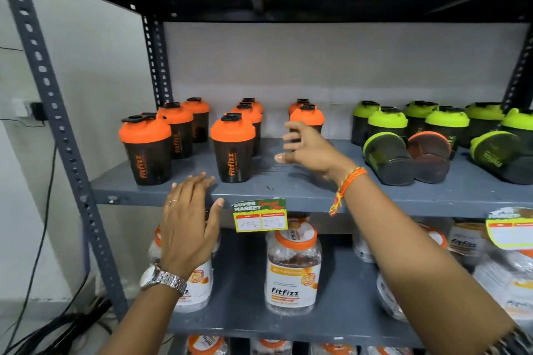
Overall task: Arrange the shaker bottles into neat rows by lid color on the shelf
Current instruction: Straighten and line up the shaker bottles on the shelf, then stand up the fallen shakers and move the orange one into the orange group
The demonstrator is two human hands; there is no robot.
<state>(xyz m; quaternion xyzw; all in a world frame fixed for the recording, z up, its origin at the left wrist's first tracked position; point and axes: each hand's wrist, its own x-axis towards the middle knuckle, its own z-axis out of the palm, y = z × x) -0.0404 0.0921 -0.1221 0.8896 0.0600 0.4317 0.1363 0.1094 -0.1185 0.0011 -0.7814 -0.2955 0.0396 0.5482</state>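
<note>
Your right hand (308, 150) reaches with fingers spread and empty toward the orange-lid bottle (307, 118) at 12 o'clock on the shelf (288, 190), likely to straighten its row, while your left hand (189, 225) rests released at 8 o'clock, steadying you.

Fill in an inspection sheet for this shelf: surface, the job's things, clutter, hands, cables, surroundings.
Surface: grey metal shelf, bare at the front middle.
Job's things: orange-lid bottles upright in three rows on the left; green-lid bottles upright on the right; three bottles lying down, two green-lid, one orange-lid.
Clutter: price tag on the shelf edge.
Hands: left hand flat on the shelf edge; right hand open, by the third row's front bottle.
Cables: black cables hang left of the rack.
Surroundings: jars on the shelf below.
</note>
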